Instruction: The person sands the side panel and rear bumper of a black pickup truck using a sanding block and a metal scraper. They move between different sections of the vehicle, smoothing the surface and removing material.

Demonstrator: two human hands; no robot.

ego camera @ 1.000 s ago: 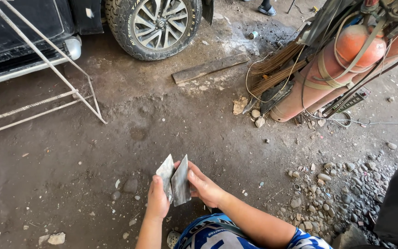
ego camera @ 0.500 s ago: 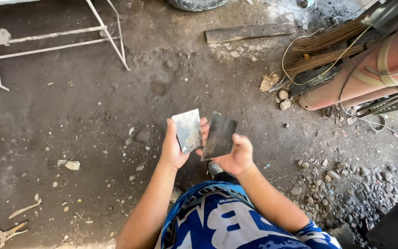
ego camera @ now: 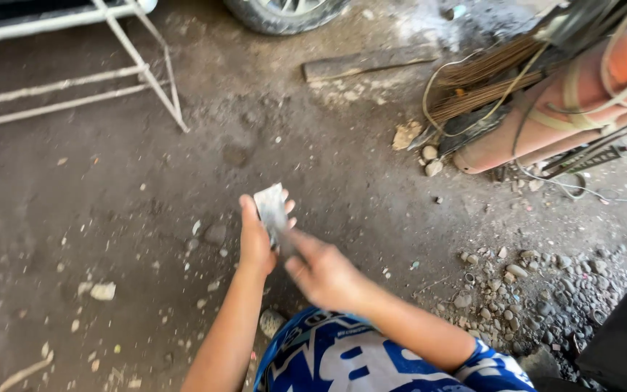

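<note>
Our left hand [ego camera: 255, 236] grips one small grey metal plate [ego camera: 271, 209] upright, thumb and fingers pinching its lower edge; our right hand [ego camera: 326, 274], blurred, lies just below and right of that grip, perhaps touching the plate, its hold unclear; beyond them we count one white metal frame [ego camera: 74, 72] and one tyre [ego camera: 284, 13] on the dirt floor [ego camera: 110, 218].

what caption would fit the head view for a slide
Left hand holds small metal plates over a dirt floor; blurred right hand beside them.
</note>
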